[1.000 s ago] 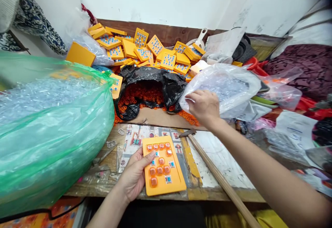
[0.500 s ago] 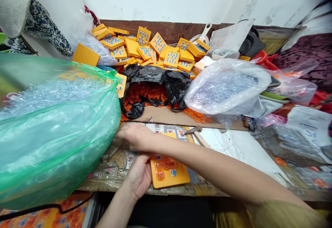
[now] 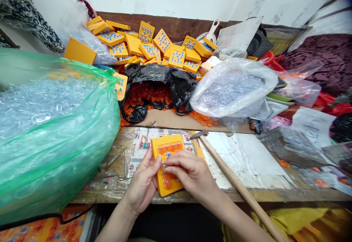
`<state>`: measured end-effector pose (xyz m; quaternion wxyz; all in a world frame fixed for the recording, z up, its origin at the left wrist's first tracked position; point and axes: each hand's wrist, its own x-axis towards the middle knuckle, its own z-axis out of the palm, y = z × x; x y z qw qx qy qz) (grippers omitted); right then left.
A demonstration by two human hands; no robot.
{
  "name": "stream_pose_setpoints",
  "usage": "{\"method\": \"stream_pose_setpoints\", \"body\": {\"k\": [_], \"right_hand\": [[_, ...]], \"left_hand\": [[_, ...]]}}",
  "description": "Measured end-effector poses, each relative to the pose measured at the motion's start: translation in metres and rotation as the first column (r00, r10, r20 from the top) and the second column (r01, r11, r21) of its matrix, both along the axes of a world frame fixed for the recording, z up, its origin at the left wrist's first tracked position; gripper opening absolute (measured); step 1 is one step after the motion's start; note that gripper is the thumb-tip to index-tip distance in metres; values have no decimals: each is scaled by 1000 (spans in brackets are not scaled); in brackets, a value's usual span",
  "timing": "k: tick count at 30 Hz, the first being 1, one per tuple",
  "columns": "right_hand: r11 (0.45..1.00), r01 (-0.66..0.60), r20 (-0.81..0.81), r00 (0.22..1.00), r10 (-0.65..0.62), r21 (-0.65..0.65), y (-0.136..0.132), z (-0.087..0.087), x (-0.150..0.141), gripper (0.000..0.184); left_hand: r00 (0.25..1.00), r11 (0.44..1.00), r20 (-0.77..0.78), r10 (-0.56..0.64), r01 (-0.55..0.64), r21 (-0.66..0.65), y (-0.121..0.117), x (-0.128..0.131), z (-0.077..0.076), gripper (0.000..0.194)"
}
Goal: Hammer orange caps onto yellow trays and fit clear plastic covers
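My left hand grips a yellow plastic panel by its left side, thumb on the front face. Orange translucent caps fill its top row and part of its left and lower area; one bare blue-and-white square shows near the middle. Over the panel's right half, my right hand has its thumb and fingertips pinched together at the face. Whatever lies between those fingertips is too small or hidden to make out. Under the panel lies a printed sheet.
A green bag of clear plastic pieces bulges at left. Behind, a black bag spills orange caps. Right of it sits a white bag of clear pieces. Yellow panels pile at the back. A hammer lies at right.
My right hand has come back from beside the green bag to the panel's face. The panel is tilted up more, and the hammer's handle is now uncovered. The view has shifted slightly.
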<state>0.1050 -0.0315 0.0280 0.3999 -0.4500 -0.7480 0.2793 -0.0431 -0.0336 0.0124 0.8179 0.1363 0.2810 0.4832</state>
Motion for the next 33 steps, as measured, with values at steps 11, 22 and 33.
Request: {"method": "stream_pose_setpoints", "body": {"k": [11, 22, 33], "right_hand": [[983, 134, -36, 991, -131, 127, -7, 4, -2, 18], [989, 96, 75, 992, -105, 111, 0, 0, -5, 23], [846, 483, 467, 708, -529, 227, 146, 38, 113, 17]], "left_hand": [[995, 986, -94, -31, 46, 162, -6, 3, -1, 59], [989, 991, -138, 49, -31, 133, -9, 6, -1, 64], [992, 975, -110, 67, -88, -204, 5, 4, 3, 45]]}}
